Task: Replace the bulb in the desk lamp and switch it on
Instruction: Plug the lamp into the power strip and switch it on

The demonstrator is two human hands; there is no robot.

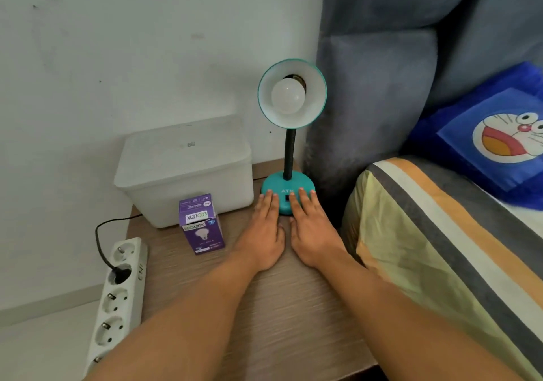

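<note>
A teal desk lamp (286,188) stands at the back of the wooden bedside table (293,307). Its shade (311,107) faces me with a white bulb (288,96) in the socket, unlit. A purple bulb box (202,224) stands upright left of the lamp's base. My left hand (263,230) and my right hand (311,227) lie flat, palms down, side by side on the table. The fingertips of both rest on the front of the lamp's base, either side of its dark switch (286,197). Neither hand holds anything.
A white lidded plastic box (185,169) sits behind the bulb box, against the wall. A white power strip (117,298) lies along the table's left edge with a black plug (119,273) in it. A grey headboard (382,86) and a striped bed (440,248) border the right side.
</note>
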